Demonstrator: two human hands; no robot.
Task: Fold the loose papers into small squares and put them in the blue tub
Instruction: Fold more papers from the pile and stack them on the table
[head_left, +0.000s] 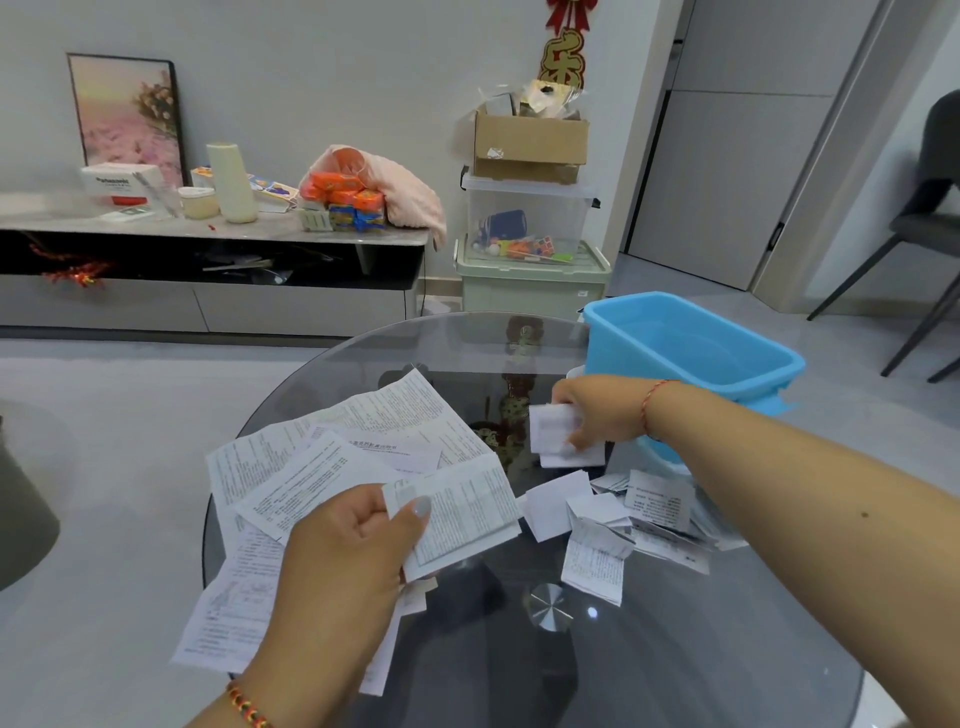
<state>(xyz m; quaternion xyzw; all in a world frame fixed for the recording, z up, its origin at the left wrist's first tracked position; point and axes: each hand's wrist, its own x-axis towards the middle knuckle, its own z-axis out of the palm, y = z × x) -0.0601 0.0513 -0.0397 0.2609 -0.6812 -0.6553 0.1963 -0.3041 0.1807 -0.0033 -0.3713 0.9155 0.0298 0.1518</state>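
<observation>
Several loose printed papers (332, 457) lie spread over the left half of the round glass table (675, 649). My left hand (348, 551) pinches a half-folded printed sheet (462, 514) between thumb and fingers, above that spread. My right hand (597, 410) grips a small folded paper square (550, 428) just left of the blue tub (691, 343), which stands on the table's far right edge and looks empty inside. A heap of folded paper squares (623, 514) lies on the glass below my right forearm.
A grey floor surrounds the table. Behind it stand a low sideboard (208, 228) with boxes and packets, stacked plastic bins (530, 249) topped by a cardboard box (530, 145), and a dark chair (930, 223) at the far right.
</observation>
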